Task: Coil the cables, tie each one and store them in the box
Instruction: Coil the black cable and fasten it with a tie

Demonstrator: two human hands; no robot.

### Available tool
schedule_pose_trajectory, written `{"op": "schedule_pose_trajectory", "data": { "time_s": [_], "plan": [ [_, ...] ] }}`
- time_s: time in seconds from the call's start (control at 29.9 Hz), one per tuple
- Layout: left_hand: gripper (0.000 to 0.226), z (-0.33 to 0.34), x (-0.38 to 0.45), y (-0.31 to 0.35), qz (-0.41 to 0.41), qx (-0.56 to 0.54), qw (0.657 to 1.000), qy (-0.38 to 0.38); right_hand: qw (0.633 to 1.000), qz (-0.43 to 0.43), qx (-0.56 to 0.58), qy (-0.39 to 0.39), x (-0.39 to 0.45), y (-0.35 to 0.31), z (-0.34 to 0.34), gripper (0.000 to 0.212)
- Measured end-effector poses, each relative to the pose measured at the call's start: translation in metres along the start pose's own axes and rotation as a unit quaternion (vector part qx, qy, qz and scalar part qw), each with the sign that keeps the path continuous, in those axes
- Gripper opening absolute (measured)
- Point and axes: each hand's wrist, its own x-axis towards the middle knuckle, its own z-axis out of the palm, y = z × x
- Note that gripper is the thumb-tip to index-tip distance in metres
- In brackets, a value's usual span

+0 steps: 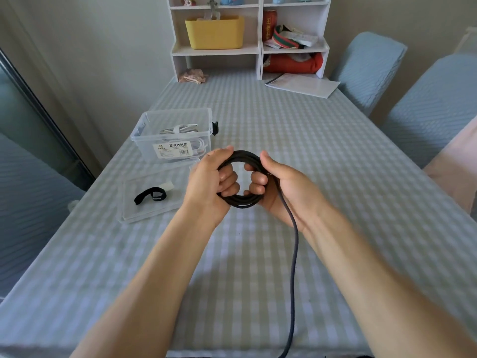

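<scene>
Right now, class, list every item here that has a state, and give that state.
Black cable: mostly coiled, tail hanging loose.
Left hand: grips the coil.
Right hand: grips the coil.
Clear box: open, holds tied white cables.
Lid: off, flat on table.
Black strap: unused, on lid.

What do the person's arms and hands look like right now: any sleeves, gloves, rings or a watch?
Both forearms are bare up to the bottom edge of the picture, with no sleeves in view. The left hand and the right hand wear no gloves. No rings, watch or wristband show on either one.
</scene>
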Motion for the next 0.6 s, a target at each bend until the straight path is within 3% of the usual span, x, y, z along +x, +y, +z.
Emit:
{"op": "schedule_pose_trajectory", "data": {
  "time_s": [0.13, 0.27, 0.5, 0.6],
  "plan": [
    [0.017, 0.003, -0.003, 0.003, -0.011, 0.087, 0.996, -0.008, 0.995, -0.04, -0.081, 0.053, 0.005, 0.001, 0.0, 0.036],
    [0.022, 0.009, -0.004, -0.006, 0.023, 0.217, 0.976, -0.007, 0.978, -0.061, -0.188, 0.065, 0.002, -0.001, -0.004, 0.033],
    [0.027, 0.005, -0.002, -0.007, 0.059, 0.09, 0.991, 0.08, 0.98, -0.068, -0.182, 0.041, 0.001, 0.008, -0.002, 0.029],
    [0.028, 0.005, -0.003, -0.004, 0.036, 0.051, 0.996, 0.064, 0.989, -0.066, -0.125, 0.033, 0.001, 0.007, 0.004, 0.034]
  ]
}}
